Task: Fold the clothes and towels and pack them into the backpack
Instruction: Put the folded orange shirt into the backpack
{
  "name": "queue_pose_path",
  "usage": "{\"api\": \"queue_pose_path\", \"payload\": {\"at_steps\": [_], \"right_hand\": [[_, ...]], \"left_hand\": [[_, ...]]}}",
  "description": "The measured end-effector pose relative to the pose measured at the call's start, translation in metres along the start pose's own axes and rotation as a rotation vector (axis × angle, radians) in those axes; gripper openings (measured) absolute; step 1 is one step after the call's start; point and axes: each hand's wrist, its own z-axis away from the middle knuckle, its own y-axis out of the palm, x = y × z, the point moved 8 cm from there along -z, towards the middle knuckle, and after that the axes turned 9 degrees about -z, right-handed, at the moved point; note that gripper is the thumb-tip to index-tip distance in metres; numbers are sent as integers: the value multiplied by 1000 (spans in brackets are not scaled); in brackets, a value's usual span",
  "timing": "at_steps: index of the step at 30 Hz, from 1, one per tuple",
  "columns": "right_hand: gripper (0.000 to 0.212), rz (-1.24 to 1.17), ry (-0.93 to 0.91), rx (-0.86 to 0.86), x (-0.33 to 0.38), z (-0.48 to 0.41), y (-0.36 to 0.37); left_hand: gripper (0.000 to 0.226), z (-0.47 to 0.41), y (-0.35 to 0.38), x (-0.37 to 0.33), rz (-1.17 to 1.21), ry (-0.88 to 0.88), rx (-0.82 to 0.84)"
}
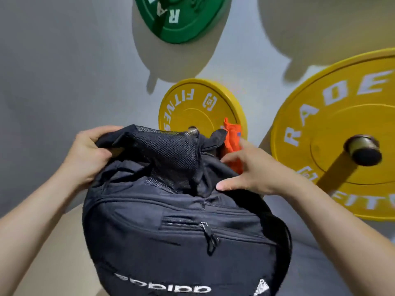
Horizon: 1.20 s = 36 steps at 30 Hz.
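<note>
A black backpack [181, 231] with white lettering fills the lower middle of the head view, its top turned away from me. My left hand [89, 154] grips the black fabric and mesh lining at the bag's upper left edge. An orange cloth [232, 142] sticks out of the bag's top right opening. My right hand [250, 169] rests against that cloth with fingers fairly straight, thumb lying on the bag's black fabric. What is inside the bag is hidden.
On the grey wall behind hang weight plates: a small yellow one [192, 107] right behind the bag, a large yellow one [346, 133] with a protruding peg at the right, and a green one [179, 18] at the top.
</note>
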Motion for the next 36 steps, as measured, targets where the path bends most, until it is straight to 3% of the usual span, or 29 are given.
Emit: {"api": "queue_pose_path", "payload": {"at_steps": [1,4,6,9,11,13,14,15,18,20,21,23,26,27,29,32,36], "right_hand": [[38,10,2,-48,-5,7,0],[37,-29,164,-168,-42,20,16],[39,-57,378,-132,-85,24,48],[42,-79,611,-30,-147,34,109],[42,-108,706,-44,-177,39,139],[39,-116,742,-68,-190,35,147],[38,-111,740,-77,-192,30,146],[39,-119,738,-73,-192,26,143],[42,-143,685,-55,-189,26,134],[38,-116,625,-48,-181,35,132],[36,-97,596,-58,-174,40,131],[35,-56,536,-72,-156,48,134],[40,-84,488,-96,-134,57,136],[40,-101,486,-97,-131,59,134],[36,-98,466,-71,-121,53,126],[31,-53,323,-107,-78,15,99],[22,36,88,-329,-11,-40,36]], "left_hand": [[57,-7,17,9,-4,-35,49],[45,-30,81,67,-197,-176,213],[21,-26,130,107,-446,-249,302],[20,27,196,117,-813,-171,311],[21,102,258,97,-798,-13,576],[41,189,311,88,-789,28,1036],[53,221,324,89,-819,20,1183],[59,231,329,91,-870,23,1186],[51,179,307,86,-879,132,683],[44,125,279,72,-733,246,357],[40,95,271,71,-628,237,274],[36,38,285,75,-561,198,375],[40,19,347,86,-882,193,882],[41,20,354,88,-926,184,950],[44,14,338,86,-913,201,844],[32,-24,265,58,-911,323,425],[31,-78,161,-13,-771,470,-61]]}}
